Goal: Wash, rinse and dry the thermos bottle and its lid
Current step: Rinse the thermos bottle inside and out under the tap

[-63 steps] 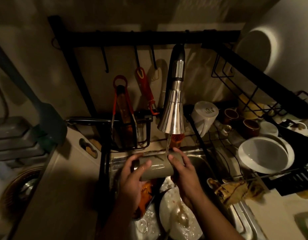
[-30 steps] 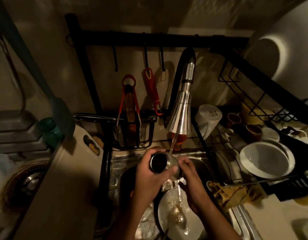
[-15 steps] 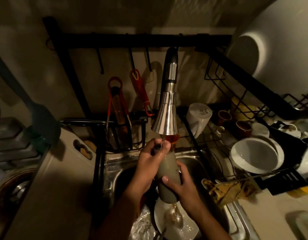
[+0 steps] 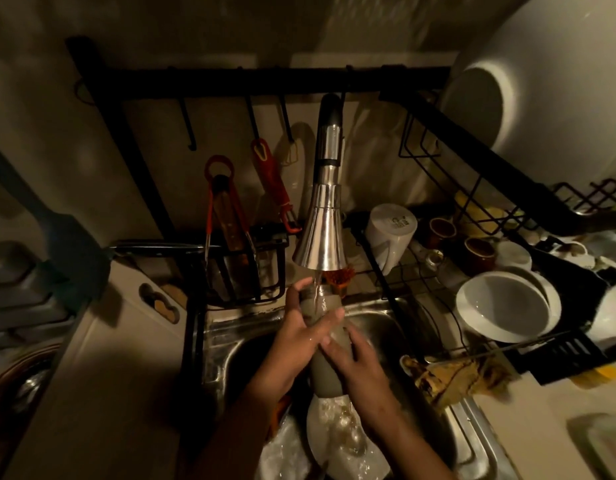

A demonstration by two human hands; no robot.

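Thermos bottle (image 4: pixel 326 355) upright over sink (image 4: pixel 227 344), under tap (image 4: pixel 322 233) stream. We wrapped left hand (image 4: pixel 299 336) round neck, right hand (image 4: pixel 356 358) round body. Risk: wet grip slips, bottle drops onto plate (image 4: pixel 344 441) below. Lid not seen.

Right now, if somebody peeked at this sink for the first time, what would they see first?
Probably the shiny tap in the middle, pouring water onto the grey bottle. The left hand grips the bottle near its top and the right hand holds it lower down, above a wet plate in the sink. On the right, a big white bowl sits in the black rack.
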